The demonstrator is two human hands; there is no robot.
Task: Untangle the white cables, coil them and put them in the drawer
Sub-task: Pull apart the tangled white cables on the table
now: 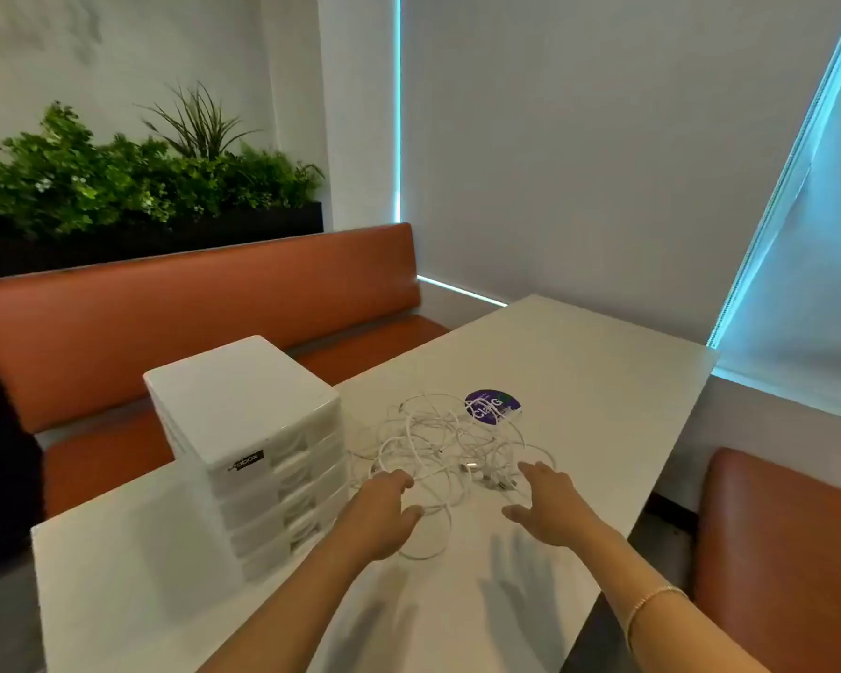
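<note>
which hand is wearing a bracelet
The right hand: a thin bracelet circles its forearm near the table's right edge. The left hand, beside the white drawer unit, has a bare arm.

You're working in soft, even indoor light, with cold blue daylight leaking round the blinds (578, 153) at the far right. Your hands throw faint, splayed shadows onto the near desk (603, 361). The wide lens bends the edges, and the whole picture is slightly soft.

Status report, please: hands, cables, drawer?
Left hand and right hand open, reaching over cables. Cables tangled on table. Drawer unit shut. Purple sticker beside tangle.
</note>
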